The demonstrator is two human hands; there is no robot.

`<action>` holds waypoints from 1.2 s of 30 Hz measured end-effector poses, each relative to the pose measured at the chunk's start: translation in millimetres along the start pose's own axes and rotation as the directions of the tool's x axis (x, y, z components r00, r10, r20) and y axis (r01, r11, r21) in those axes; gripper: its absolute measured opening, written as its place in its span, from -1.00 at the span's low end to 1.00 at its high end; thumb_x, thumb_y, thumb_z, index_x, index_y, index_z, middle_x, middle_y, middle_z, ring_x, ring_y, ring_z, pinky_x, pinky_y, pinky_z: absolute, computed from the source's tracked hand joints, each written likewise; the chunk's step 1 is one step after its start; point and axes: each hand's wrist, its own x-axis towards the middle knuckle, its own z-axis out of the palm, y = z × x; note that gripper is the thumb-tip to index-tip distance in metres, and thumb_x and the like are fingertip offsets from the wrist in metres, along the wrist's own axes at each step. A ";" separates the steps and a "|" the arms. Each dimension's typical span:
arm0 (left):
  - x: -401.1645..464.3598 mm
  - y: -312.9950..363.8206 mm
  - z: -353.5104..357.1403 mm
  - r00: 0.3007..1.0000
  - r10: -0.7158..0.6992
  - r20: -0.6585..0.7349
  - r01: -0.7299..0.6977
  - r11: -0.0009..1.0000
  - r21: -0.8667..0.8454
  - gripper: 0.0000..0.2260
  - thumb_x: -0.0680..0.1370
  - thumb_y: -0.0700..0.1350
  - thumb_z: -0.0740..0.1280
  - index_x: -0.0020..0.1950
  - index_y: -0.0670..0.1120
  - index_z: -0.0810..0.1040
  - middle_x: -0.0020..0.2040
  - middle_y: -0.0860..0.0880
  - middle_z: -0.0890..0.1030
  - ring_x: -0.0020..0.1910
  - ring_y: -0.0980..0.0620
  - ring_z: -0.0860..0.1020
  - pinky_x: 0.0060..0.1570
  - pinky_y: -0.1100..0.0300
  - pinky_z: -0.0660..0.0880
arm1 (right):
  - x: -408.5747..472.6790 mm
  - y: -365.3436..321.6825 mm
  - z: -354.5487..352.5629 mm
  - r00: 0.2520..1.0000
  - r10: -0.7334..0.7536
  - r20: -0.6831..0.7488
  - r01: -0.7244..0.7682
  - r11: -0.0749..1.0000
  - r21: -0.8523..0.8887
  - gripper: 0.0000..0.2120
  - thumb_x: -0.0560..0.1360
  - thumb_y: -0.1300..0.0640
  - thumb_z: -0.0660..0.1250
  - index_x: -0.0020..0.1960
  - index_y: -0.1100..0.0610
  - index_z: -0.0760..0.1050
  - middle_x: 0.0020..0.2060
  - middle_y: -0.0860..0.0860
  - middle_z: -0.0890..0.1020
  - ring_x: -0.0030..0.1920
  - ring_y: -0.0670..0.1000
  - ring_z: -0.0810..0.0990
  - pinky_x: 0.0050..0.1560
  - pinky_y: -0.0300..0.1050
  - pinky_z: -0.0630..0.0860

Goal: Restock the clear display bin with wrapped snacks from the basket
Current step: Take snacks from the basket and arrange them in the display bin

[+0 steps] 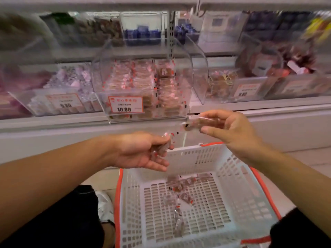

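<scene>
Two hands are up between the shelf front and the basket (195,203), each gripping a wrapped snack: left hand (143,151) has thumb and fingers curled round a small clear-wrapped piece (163,146) just above the basket's far rim; right hand (231,129) pinches another wrapped snack (198,122) between thumb and fingers, higher up, just beside the lower right corner of the clear display bin (143,83). Hands are apart w/ a gap between them. Bin sits tilted on the shelf (53,120), its front edge jutting a bit past the shelf lip, curved clear lid raised; it's stacked w/ rows of wrapped snacks, and open room remains under the lid. Price tag (126,104) on the bin front reads 10.80. Basket is white w/ orange rim, on the floor right below the hands; a few loose wrapped snacks (180,192) lie scattered on its slotted bottom, most of the bottom bare. Basket's near edge is cut off at the frame bottom. Neighbour bins (59,97) left and right and the upper shelf row are blurred, contents hard to make out beyond purple wrappers left, brown/red ones right. Person's dark-clothed legs and a white shoe (105,204) show lower left, beside the basket. Pale floor, white shelving unit.
</scene>
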 end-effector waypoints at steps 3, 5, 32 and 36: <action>-1.9 8.9 -0.3 0.993 0.102 -0.065 -0.115 0.967 -0.227 -0.71 0.58 0.06 0.23 -0.06 -0.15 0.57 -0.12 -0.15 0.59 -0.10 -0.18 0.66 -0.12 0.00 0.65 | -13.4 -11.3 24.9 0.961 -0.261 -0.092 0.249 0.960 -0.125 -0.66 0.45 0.38 0.45 0.05 -0.03 0.67 -0.08 -0.10 0.73 -0.04 -0.10 0.70 -0.01 -0.20 0.62; 3.1 15.4 0.3 0.981 0.185 -0.053 -0.193 0.943 -0.270 -0.73 0.53 0.10 0.25 -0.17 -0.07 0.57 -0.08 -0.10 0.67 -0.04 -0.13 0.66 0.03 -0.03 0.59 | -19.6 -7.4 35.4 0.955 -0.289 -0.063 0.277 0.947 -0.162 -0.66 0.44 0.38 0.45 0.09 0.02 0.67 -0.05 -0.13 0.73 0.00 -0.12 0.70 0.04 -0.24 0.61; 40.2 27.4 -1.5 0.972 0.163 0.171 -0.126 0.970 -0.210 -0.72 0.51 -0.16 0.34 0.20 -0.20 0.60 0.18 -0.28 0.62 0.12 -0.19 0.64 -0.01 -0.01 0.63 | 20.7 11.0 2.3 0.981 -0.181 -0.075 0.180 0.983 -0.018 -0.78 0.34 0.19 0.57 -0.04 0.08 0.65 -0.21 0.12 0.71 -0.33 0.00 0.65 -0.38 -0.08 0.62; 43.0 25.4 0.0 0.959 0.216 0.183 -0.135 0.917 -0.375 -0.71 0.51 -0.20 0.36 0.18 -0.30 0.61 0.20 -0.36 0.58 0.22 -0.27 0.58 0.14 0.00 0.58 | 13.6 17.8 8.6 0.889 -0.390 -0.239 0.326 0.907 -0.265 -0.83 0.39 0.22 0.55 -0.04 0.05 0.66 -0.17 -0.04 0.69 -0.21 0.07 0.68 -0.31 0.10 0.65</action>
